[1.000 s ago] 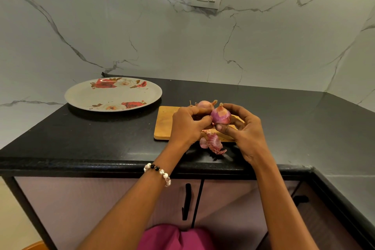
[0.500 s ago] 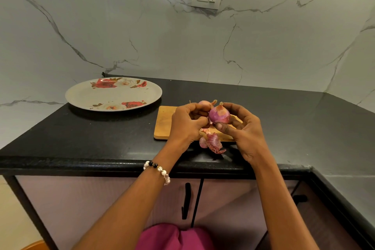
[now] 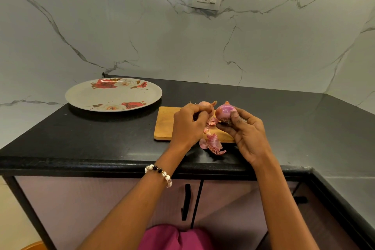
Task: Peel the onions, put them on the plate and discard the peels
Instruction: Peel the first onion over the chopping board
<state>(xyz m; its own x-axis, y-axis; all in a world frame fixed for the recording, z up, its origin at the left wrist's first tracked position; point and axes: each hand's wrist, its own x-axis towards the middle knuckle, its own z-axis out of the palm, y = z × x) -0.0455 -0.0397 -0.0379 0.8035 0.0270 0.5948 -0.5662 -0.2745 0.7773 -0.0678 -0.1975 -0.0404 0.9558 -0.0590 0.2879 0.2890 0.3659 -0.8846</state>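
**Onion held above the cutting board**

The right hand (image 3: pixel 246 134) holds a half-peeled onion (image 3: pixel 224 112) with thumb and fingers. At its 9 o'clock, the left hand (image 3: pixel 187 126) pinches a peel strip (image 3: pixel 212 122). The plate (image 3: pixel 85 95) lies at 10 o'clock, well apart.
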